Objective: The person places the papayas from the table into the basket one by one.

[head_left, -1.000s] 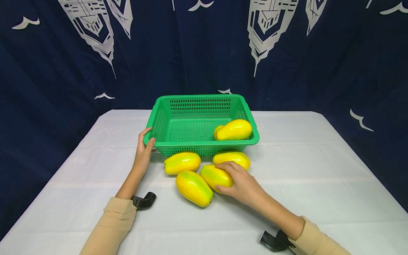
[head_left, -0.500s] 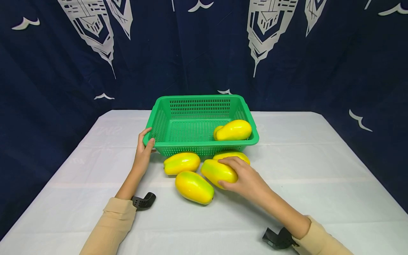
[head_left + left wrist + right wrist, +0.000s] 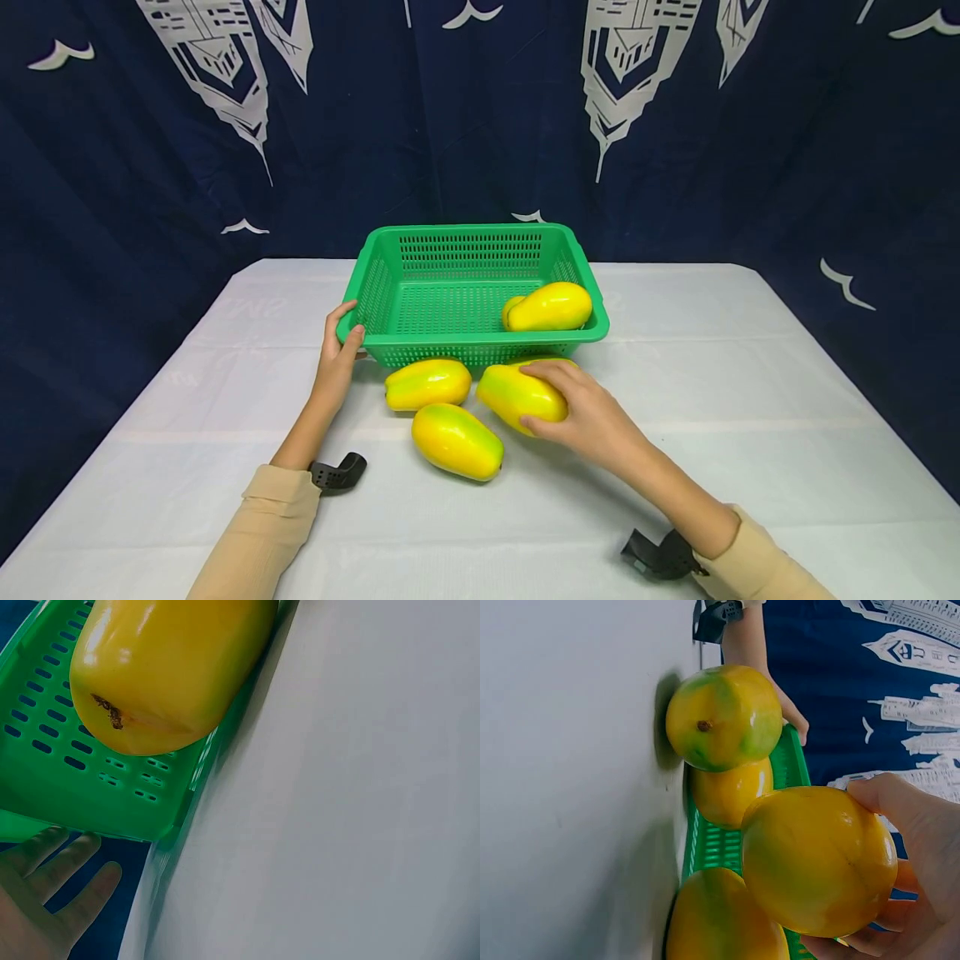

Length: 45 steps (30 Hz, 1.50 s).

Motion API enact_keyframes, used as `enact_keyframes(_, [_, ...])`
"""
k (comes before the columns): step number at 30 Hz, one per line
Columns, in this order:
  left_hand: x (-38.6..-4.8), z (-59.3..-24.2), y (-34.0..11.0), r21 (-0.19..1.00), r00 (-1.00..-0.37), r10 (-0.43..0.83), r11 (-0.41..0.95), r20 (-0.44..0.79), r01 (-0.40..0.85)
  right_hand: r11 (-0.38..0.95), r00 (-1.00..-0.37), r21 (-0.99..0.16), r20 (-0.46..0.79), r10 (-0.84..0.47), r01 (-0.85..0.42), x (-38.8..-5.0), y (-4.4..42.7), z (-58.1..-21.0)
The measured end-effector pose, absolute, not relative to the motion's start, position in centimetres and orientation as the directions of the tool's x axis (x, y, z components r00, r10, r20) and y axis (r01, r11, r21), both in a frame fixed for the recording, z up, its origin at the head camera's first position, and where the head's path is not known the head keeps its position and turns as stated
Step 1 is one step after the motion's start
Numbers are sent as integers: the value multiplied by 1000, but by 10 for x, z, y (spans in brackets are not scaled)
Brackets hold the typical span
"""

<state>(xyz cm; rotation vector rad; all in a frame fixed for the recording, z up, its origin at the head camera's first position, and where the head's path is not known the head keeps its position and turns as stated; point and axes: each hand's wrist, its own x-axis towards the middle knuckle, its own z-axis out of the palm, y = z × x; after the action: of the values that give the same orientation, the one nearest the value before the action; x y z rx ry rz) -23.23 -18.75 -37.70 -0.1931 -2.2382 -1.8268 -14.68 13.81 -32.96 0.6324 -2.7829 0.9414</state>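
My right hand (image 3: 585, 412) grips a yellow-green papaya (image 3: 517, 396), its thumb and fingers around the near end. In the right wrist view the held papaya (image 3: 817, 862) is apart from the tabletop. Behind it another papaya (image 3: 558, 362) is mostly hidden, in front of the green basket (image 3: 472, 340). Two more papayas lie on the table, one against the basket's front (image 3: 429, 383) and one nearer me (image 3: 457, 442). Inside the basket at right rests a papaya (image 3: 551, 307), with part of another behind it. My left hand (image 3: 337, 354) holds the basket's front left corner.
A white cloth covers the table (image 3: 750, 400), which ends at a dark blue printed curtain (image 3: 465, 125) behind. The slotted basket stands near the table's far edge. Black wrist cameras (image 3: 339, 472) jut out from both wrists.
My right hand has raised its papaya and moved it slightly right and away from me, covering more of the papaya behind. The near papaya shifted a little. My left hand and the basket stay put.
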Motion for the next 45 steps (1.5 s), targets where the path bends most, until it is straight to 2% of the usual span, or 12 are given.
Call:
enact_keyframes(18, [-232,-377,-187,945,-961,-54,206,271,255,709,-918,-583,268,-293,-396,-155,154,-317])
enact_keyframes(30, [-217,-356,-178,953,-968,-50,195,247,233,674,-914,-617,291,-284,-406,-153,160,-306])
enact_keyframes(45, [-233,-379,-187,944,-960,-56,203,274,258,669,-905,-618,356,-231,-414,-160,176,-298])
